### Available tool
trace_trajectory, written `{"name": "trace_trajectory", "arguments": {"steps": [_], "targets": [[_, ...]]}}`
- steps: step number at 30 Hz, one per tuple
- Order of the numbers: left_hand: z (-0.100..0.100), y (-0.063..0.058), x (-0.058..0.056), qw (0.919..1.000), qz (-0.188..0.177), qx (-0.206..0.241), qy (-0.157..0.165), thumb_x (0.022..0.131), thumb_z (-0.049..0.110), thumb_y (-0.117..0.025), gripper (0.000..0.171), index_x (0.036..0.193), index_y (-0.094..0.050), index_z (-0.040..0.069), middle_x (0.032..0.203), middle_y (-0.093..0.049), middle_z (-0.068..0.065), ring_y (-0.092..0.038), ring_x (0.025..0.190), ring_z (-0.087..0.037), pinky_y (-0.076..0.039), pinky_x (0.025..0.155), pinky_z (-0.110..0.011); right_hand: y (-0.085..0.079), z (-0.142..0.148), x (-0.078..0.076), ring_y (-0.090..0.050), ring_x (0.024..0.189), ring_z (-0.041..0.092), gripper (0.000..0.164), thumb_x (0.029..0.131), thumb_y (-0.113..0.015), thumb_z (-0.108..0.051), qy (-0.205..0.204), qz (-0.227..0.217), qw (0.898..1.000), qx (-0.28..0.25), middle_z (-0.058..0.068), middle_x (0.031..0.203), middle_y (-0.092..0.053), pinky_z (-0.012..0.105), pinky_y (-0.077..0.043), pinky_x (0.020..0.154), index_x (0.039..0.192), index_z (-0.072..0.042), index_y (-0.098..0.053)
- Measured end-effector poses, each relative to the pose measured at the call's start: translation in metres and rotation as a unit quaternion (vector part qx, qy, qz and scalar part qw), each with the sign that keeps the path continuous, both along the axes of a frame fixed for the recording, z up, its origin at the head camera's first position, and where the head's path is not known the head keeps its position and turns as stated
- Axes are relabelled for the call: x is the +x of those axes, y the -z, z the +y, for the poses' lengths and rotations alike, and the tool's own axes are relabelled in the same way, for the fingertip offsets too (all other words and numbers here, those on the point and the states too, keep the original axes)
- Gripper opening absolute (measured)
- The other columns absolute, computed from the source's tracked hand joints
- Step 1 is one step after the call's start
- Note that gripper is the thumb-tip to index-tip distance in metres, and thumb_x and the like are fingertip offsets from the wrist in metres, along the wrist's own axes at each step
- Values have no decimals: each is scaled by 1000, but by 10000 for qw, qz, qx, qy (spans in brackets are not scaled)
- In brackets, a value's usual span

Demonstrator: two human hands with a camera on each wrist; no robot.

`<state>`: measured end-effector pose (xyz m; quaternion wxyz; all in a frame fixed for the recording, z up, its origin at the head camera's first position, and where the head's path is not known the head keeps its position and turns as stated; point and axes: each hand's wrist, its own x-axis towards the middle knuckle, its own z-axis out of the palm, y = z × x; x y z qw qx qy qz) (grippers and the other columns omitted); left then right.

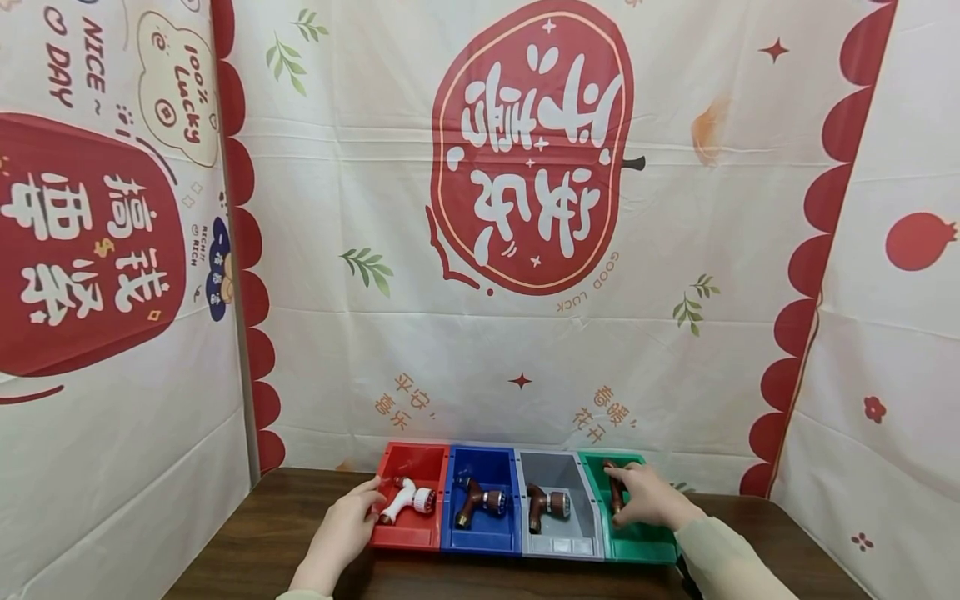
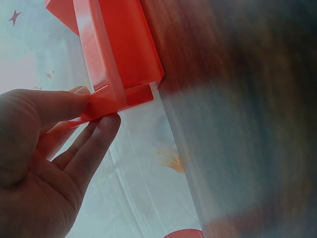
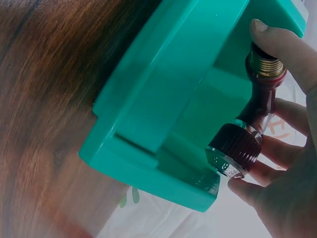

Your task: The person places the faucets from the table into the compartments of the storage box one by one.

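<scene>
Four joined bins stand in a row: red (image 1: 411,540), blue (image 1: 480,543), grey (image 1: 536,543) and green (image 1: 645,550). My left hand (image 1: 345,523) pinches the red bin's outer edge (image 2: 106,101) between thumb and fingers. In the green bin, my right hand (image 1: 651,497) grips a dark brown tap (image 3: 260,101). The thumb is at its brass-threaded end and the fingers curl along its other side. A white tap (image 1: 405,502) lies in the red bin. One brown tap (image 1: 472,502) lies in the blue bin, another brown tap (image 1: 536,507) in the grey.
The bins sit on a dark wooden table (image 1: 247,533), near a printed cloth backdrop (image 1: 465,350). Cloth side walls (image 1: 885,350) rise at left and right. A dark object, partly hidden, shows beneath my right forearm.
</scene>
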<state>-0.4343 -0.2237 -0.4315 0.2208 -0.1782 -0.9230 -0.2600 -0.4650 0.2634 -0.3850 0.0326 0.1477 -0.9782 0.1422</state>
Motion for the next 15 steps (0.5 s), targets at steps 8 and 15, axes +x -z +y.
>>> {"name": "trace_trajectory", "arguments": {"steps": [8, 15], "targets": [[0, -1, 0, 10000, -25, 11, 13, 77, -7, -70, 20, 94, -72, 3, 125, -62, -17, -62, 109, -34, -50, 89, -49, -1, -2, 0, -41, 78, 21, 83, 57, -84, -20, -93, 47, 9999, 61, 7, 97, -57, 37, -37, 63, 132, 2, -56], [1, -2, 1, 9998, -177, 81, 11, 78, -7, -69, 20, 95, -72, 3, 126, -61, -18, -61, 111, -34, -49, 90, -50, 0, -3, 0, -40, 77, 21, 82, 57, -81, -18, -187, 2, 9998, -5, 7, 96, -57, 37, -35, 63, 131, 4, -56]]}}
